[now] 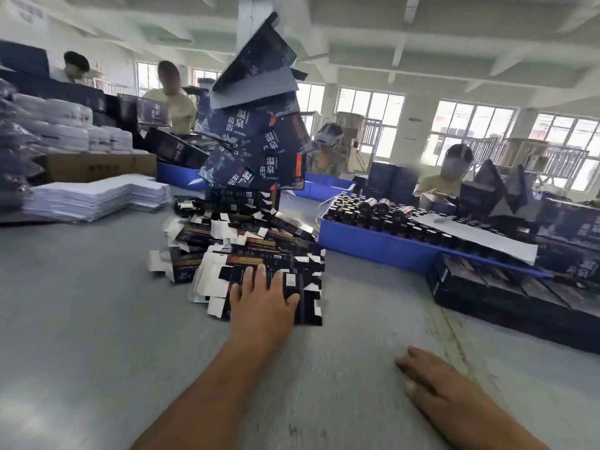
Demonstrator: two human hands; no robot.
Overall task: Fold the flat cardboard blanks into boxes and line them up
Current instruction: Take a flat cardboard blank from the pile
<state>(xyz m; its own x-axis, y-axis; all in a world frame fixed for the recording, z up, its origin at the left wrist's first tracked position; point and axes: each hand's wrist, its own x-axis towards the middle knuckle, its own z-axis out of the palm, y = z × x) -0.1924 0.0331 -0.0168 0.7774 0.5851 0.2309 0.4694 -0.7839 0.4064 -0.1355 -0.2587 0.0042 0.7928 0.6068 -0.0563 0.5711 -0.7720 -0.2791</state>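
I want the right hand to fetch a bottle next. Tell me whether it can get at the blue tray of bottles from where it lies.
Probably yes. The right hand rests flat and empty on the grey table, and bare tabletop lies between it and the blue tray. A grey sheet covers some bottles.

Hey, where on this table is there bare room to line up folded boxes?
Bare grey table lies left of the flat blanks, below the white stack, and between the left hand and right hand. Crowded: blue tray and dark boxes at right.
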